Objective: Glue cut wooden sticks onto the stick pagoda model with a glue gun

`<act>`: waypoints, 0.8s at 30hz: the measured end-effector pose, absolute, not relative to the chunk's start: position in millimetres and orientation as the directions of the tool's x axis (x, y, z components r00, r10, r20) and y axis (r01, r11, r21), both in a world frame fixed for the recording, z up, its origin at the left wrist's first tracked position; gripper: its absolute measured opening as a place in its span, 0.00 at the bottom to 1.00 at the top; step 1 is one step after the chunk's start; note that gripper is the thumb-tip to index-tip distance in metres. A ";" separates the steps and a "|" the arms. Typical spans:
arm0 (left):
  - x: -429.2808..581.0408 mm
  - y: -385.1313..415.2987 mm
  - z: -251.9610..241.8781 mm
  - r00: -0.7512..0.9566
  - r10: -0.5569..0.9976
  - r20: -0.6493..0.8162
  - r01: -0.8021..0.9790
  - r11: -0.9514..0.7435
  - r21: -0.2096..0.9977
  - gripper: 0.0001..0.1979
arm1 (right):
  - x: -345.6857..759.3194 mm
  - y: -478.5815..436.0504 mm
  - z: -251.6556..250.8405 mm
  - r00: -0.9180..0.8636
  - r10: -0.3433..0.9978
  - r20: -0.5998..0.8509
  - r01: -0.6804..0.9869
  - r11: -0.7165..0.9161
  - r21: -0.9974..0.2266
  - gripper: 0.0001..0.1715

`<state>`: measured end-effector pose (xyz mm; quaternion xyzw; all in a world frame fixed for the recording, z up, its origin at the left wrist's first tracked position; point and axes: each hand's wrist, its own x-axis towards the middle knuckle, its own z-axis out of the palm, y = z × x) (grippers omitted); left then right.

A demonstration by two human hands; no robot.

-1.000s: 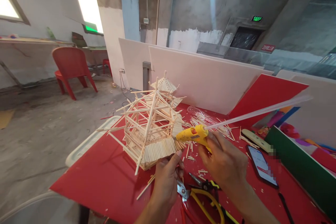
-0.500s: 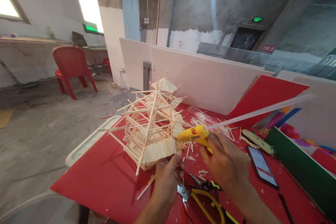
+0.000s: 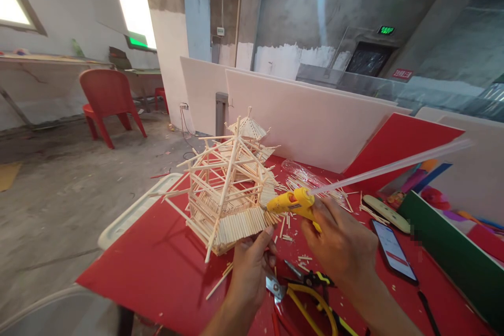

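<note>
We stood before a rough grey concrete wall (image 3: 291,5) patched with white paint. A bright slanted window (image 3: 132,5) glowed at left, and a red plastic chair (image 3: 107,95) sat on the dusty concrete floor (image 3: 59,194).

The stick pavilion model (image 3: 226,194), an open lattice of pale wooden sticks with a skirt of close-set sticks, is held tilted over the red tabletop (image 3: 157,268), the left hand (image 3: 248,268) gripping its 5 o'clock edge. At its 3 o'clock the yellow hot glue gun (image 3: 293,203), in the right hand (image 3: 342,247), points its nozzle at that skirt. 1 translucent glue stick (image 3: 394,165) juts from it toward 2 o'clock.
</note>
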<state>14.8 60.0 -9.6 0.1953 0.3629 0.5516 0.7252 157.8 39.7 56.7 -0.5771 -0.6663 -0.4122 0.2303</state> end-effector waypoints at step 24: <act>14.1 60.7 -10.1 0.132 0.947 -0.294 -0.642 0.308 0.702 0.18 | 161.4 32.3 63.9 -0.264 0.547 0.795 0.944 -0.023 0.329 0.12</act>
